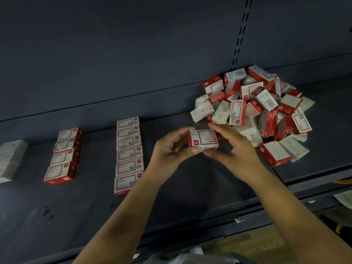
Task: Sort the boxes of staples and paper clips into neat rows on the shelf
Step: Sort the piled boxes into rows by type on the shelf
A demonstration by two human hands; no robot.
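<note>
A dark blue-grey metal shelf (190, 187) runs across in front of the person, its flat deck scuffed near the front edge, with a plain back panel (114, 54) of the same colour rising behind it and a slotted upright strip (240, 33) set into that panel. Below the shelf lip a bit of brownish floor shows, dim and blurred.

Both hands meet over the shelf and hold one small red-and-white box (203, 140) between them. The left hand (171, 149) pinches its near left corner with thumb and curled fingers; the right hand (234, 147) grips the right end, fingers over the top and thumb underneath. The box top faces up and reads "deli" in white on a red square, seen upside down; the finer print is too small to read.

Just beyond and to the right of the right hand lies a loose heap of boxes (253, 111), tumbled at all angles, several showing the word "STAPLES" on white sides. To the left of the left hand stands a neat row of six boxes (129, 155), running front to back. Further left is a shorter row of four boxes (63, 155), and at the far left edge a pale stack (11, 159), blurred
</note>
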